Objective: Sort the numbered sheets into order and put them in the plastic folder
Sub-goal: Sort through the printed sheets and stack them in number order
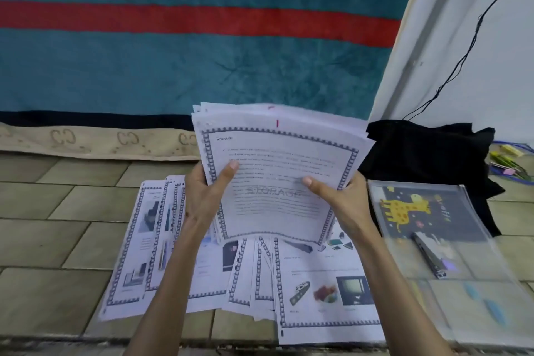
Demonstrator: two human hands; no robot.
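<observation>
I hold a stack of printed sheets (277,165) upright above the floor; the front page is headed "STORAGE" and has a blue patterned border. My left hand (208,191) grips the stack's left edge, thumb on the front page. My right hand (338,196) grips its right edge, thumb also on the front. Several more bordered sheets (320,292) with pictures lie fanned out on the tiled floor beneath. The clear plastic folder (476,292) lies flat on the floor to the right, apart from both hands.
A dark giraffe-print pouch (419,211) with a stapler (430,254) on it lies under the folder's far end. A black cloth (424,150) is heaped behind it by a white wall. A teal and red blanket (187,66) hangs ahead.
</observation>
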